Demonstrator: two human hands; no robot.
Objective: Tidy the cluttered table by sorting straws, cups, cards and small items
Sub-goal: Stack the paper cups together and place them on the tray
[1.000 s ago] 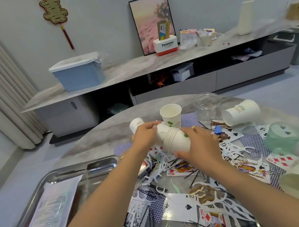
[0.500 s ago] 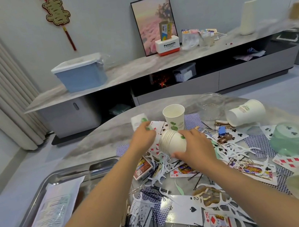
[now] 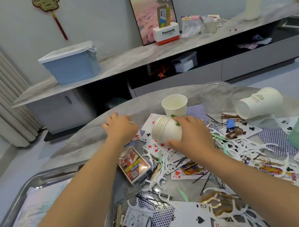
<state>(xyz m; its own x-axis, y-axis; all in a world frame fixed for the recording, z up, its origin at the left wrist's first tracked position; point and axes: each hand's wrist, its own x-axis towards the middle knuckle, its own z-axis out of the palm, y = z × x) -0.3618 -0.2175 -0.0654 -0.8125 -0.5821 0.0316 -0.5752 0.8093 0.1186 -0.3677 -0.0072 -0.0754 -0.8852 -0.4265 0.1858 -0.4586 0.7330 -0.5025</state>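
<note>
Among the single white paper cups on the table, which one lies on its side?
The cup on the right, beside the clear glass jar, lies on its side. The other single cup stands upright, mouth up, behind the nested stack.

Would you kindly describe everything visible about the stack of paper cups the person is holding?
The stack of paper cups is white, seemingly paper, with about six nested rolled rims showing. It lies on its side, rims pointing left toward the camera, a green leaf print peeking out near its base. The right hand grips it, fingers over the top and thumb underneath. It sits just above scattered playing cards, in front of an upright single cup; whether it touches either is unclear.
</note>
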